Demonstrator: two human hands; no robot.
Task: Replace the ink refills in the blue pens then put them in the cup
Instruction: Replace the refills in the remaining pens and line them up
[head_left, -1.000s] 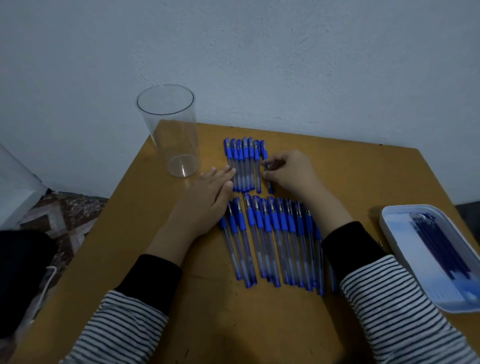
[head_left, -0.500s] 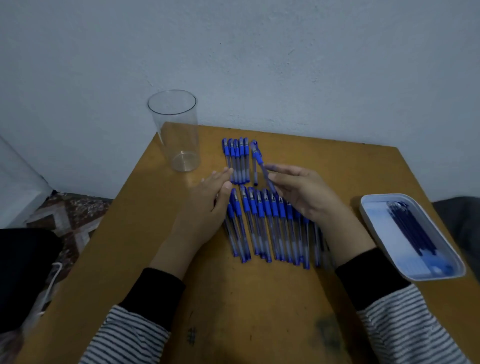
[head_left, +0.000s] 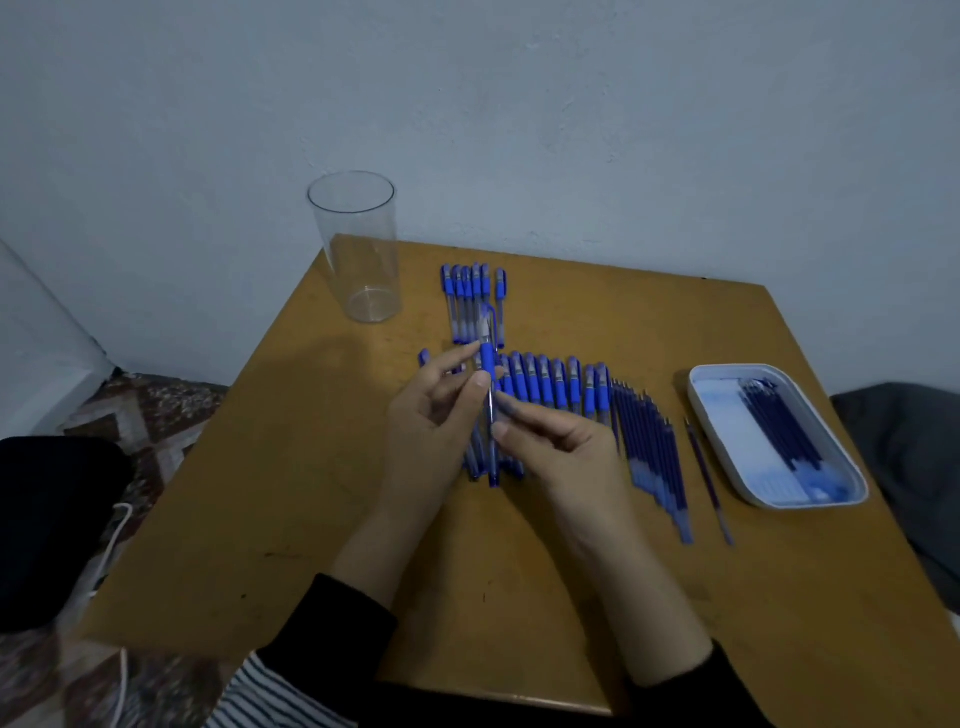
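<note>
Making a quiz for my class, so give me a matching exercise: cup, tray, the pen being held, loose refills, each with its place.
1 cup
2 tray
3 held pen
4 loose refills

A flat between pen row and tray
B upright, far left corner of table
C gripped by left hand and right hand
D right side, refills inside

Pairs: 1-B, 2-D, 3-C, 4-A

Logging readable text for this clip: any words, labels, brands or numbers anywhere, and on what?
No text can be read.
On the held pen and the pens on the table, any barrel print is too small and blurred.
On the cup and the tray, no marking is visible.
</note>
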